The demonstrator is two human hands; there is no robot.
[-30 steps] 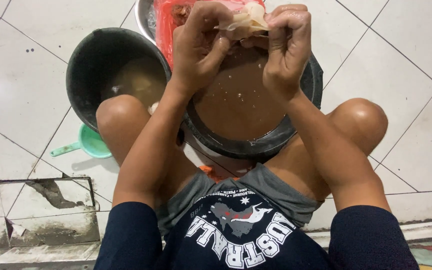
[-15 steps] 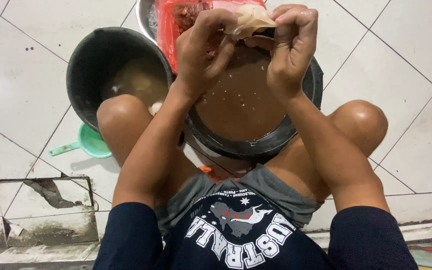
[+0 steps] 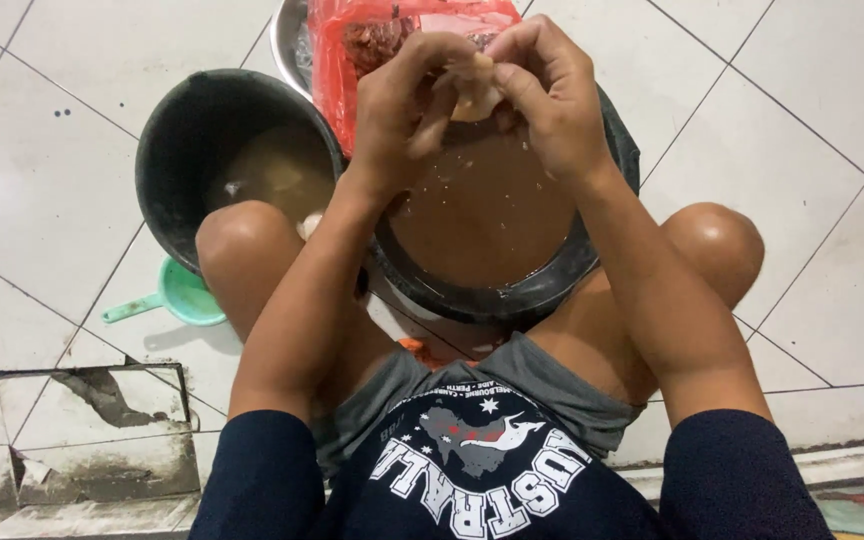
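I am looking down from the head camera at both hands working together over a black basin (image 3: 552, 290) full of brown water. My left hand (image 3: 402, 115) and my right hand (image 3: 547, 95) are both closing their fingers on one pale scrap of food (image 3: 474, 95), pinching it between thumbs and fingertips just above the water, so the two hands are touching. Just behind the hands, a red plastic bag (image 3: 337, 55) is lying in a metal bowl (image 3: 287, 40). A black bucket (image 3: 177, 150) with murky water is standing on the white floor tiles (image 3: 42, 120) just beside my left knee, and a green scoop (image 3: 187, 295) is lying near it.
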